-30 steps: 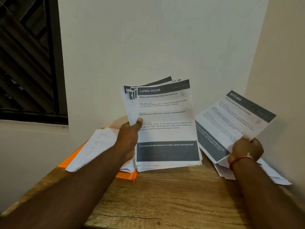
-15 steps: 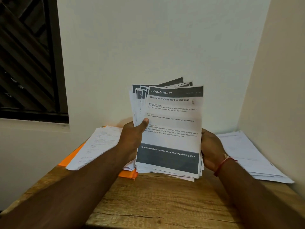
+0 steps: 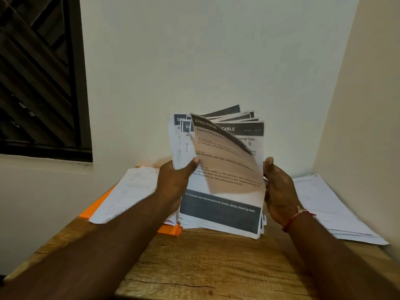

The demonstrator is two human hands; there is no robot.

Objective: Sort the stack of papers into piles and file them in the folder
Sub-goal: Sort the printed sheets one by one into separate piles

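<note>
My left hand grips the left edge of an upright stack of printed papers, its foot resting on the wooden table. The top sheet, headed LIVING ROOM, curls forward at its right side, where my right hand pinches its edge. A sheet ending in TABLE shows behind it. An orange folder lies at the back left under a pile of white sheets. Another pile of papers lies flat at the right by the wall.
Walls close the table in at the back and on the right. A dark window with slats is at the upper left. The table's left edge runs diagonally toward me.
One second ago my right hand held a KITCHEN sheet out at the right; that sheet now lies on the right pile. The hand came back to the stack and is peeling the LIVING ROOM sheet forward.
</note>
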